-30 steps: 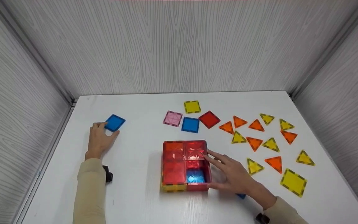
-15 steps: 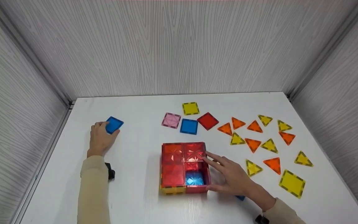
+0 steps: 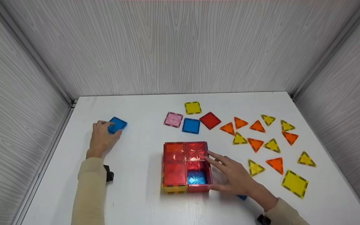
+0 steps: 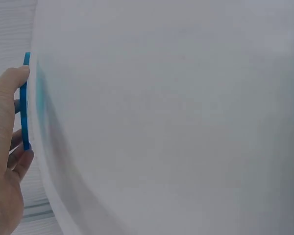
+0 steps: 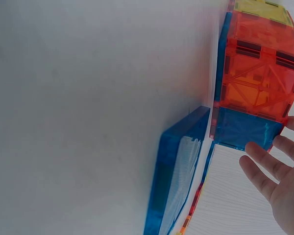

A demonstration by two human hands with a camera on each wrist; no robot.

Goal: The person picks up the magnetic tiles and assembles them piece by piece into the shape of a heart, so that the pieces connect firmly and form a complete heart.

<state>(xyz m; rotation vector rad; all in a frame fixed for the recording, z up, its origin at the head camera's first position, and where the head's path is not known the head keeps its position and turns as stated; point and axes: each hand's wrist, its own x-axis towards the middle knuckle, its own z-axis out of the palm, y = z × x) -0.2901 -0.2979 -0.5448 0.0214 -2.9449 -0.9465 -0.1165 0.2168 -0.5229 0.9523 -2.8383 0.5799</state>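
Observation:
My left hand pinches a blue square magnetic tile by its edges, thumb on one side and fingers on the other. In the left wrist view this tile is edge-on, a little off the table above its shadow. My right hand has its fingers extended, with fingertips and thumb touching the right side of a low box of magnetic tiles. Red squares cover most of the box's top; its front right cell is uncovered, with blue visible inside. The right wrist view shows the box's orange and blue side.
Behind the box lie pink, blue, yellow and red square tiles. Several orange and yellow triangles and a yellow square spread rightward. A blue piece lies partly hidden beneath my right forearm.
My left hand has closed its grip on the blue tile and raised it slightly from the table. My right hand and the box stay in place.

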